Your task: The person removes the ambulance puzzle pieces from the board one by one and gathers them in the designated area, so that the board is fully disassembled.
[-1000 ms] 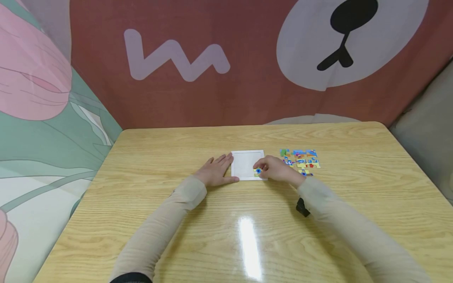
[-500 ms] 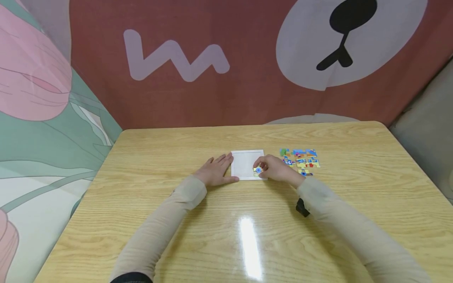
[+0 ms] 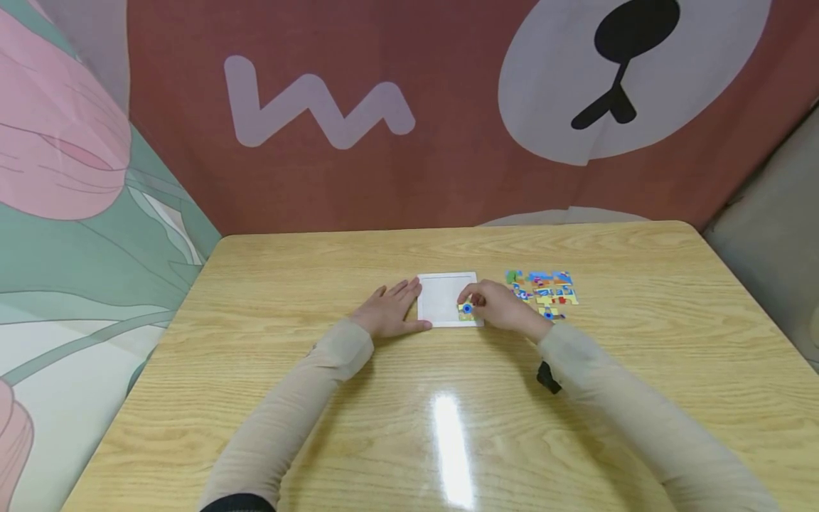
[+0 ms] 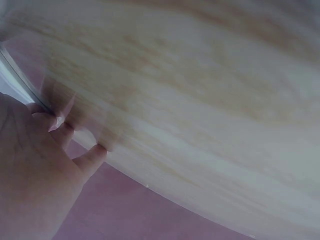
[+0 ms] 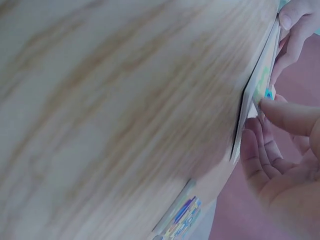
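Note:
A white puzzle tray (image 3: 438, 293) with a raised rim lies flat on the table. My left hand (image 3: 387, 310) spreads along its left side, fingertips at the upper left corner and thumb at the lower left. In the tray's lower right corner is a yellow puzzle piece (image 3: 466, 311) with a blue round mark. My right hand (image 3: 502, 306) pinches that piece between thumb and curled fingers. From the right wrist view, the thumb (image 5: 287, 116) meets the piece's edge close over the tray, and the other fingers bend beneath it.
Several colourful puzzle pieces (image 3: 542, 291) lie in loose rows on the table right of the tray, partly behind my right hand. The wooden table (image 3: 384, 427) ends at a brown printed wall (image 3: 358, 185). A black strap (image 3: 548, 377) hangs under the right sleeve.
The puzzle piece shifts and tilts slightly in the tray's lower right corner, and the right thumb moves up off its lower part. My left hand stays where it was.

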The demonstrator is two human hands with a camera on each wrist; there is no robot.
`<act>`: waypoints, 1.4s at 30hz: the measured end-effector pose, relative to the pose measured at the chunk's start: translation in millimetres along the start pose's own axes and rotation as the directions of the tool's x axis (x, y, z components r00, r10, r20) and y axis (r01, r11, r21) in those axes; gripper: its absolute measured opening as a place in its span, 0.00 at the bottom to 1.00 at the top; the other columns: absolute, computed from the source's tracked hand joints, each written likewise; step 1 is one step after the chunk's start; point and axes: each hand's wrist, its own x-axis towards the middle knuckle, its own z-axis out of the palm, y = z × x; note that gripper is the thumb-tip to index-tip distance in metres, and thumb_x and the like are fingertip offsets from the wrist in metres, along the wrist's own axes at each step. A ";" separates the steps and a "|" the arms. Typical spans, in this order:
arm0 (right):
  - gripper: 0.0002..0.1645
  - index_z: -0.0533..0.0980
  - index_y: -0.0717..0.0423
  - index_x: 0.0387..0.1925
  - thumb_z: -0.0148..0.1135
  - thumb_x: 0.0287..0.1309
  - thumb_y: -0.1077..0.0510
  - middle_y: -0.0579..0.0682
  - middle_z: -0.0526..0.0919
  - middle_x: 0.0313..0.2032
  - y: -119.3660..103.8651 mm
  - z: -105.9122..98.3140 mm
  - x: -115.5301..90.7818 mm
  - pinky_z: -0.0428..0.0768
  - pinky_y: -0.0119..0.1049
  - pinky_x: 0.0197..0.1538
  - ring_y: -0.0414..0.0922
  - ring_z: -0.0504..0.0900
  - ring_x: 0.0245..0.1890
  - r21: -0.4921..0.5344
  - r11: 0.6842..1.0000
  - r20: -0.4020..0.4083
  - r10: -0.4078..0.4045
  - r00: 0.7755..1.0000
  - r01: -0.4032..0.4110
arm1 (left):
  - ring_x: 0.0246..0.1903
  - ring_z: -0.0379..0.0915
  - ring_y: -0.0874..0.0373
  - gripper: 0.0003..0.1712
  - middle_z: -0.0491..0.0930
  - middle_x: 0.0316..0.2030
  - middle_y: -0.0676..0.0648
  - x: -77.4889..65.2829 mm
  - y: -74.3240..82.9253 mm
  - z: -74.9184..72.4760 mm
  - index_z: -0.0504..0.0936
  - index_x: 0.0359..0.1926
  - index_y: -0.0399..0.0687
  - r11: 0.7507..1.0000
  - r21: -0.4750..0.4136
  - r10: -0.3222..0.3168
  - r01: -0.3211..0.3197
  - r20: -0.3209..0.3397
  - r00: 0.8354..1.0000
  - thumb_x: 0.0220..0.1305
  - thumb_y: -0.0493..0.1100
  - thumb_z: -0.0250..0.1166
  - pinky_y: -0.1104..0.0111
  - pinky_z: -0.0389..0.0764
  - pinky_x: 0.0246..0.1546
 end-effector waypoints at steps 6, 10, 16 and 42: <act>0.12 0.80 0.58 0.42 0.55 0.62 0.70 0.55 0.78 0.32 -0.8 -2.8 -1.0 0.70 0.31 0.32 0.45 0.72 0.31 -0.017 1.000 -0.026 -0.001 1.000 0.001 | 0.77 0.34 0.56 0.50 0.35 0.77 0.53 0.1 -0.5 0.4 0.39 0.76 0.51 1.000 0.002 0.003 -0.003 0.001 1.000 0.65 0.72 0.44 0.50 0.43 0.76; 0.13 0.79 0.60 0.46 0.55 0.61 0.70 0.57 0.78 0.34 0.7 -4.5 -1.8 0.72 0.31 0.33 0.47 0.76 0.35 0.032 0.999 -0.032 0.013 0.999 -0.012 | 0.77 0.34 0.56 0.50 0.35 0.77 0.53 0.4 -0.8 0.7 0.39 0.76 0.51 1.000 0.006 -0.001 0.001 0.000 1.000 0.65 0.72 0.44 0.50 0.44 0.76; 0.13 0.79 0.64 0.46 0.57 0.59 0.68 0.56 0.79 0.34 7.4 -8.4 -3.1 0.77 0.32 0.37 0.48 0.80 0.37 0.101 0.994 -0.066 0.040 0.997 -0.033 | 0.77 0.34 0.56 0.50 0.36 0.77 0.53 -0.5 -0.1 0.0 0.39 0.76 0.51 1.000 0.003 0.000 0.000 -0.005 1.000 0.65 0.72 0.44 0.50 0.44 0.76; 0.18 0.77 0.63 0.51 0.57 0.62 0.59 0.55 0.81 0.39 35.5 -49.5 -43.9 0.81 0.35 0.37 0.39 0.79 0.35 0.245 0.968 -0.075 0.067 0.995 -0.046 | 0.77 0.34 0.56 0.50 0.35 0.77 0.53 -3.2 0.0 -0.7 0.38 0.76 0.51 1.000 -0.004 0.014 -0.014 -0.008 1.000 0.66 0.72 0.44 0.51 0.43 0.76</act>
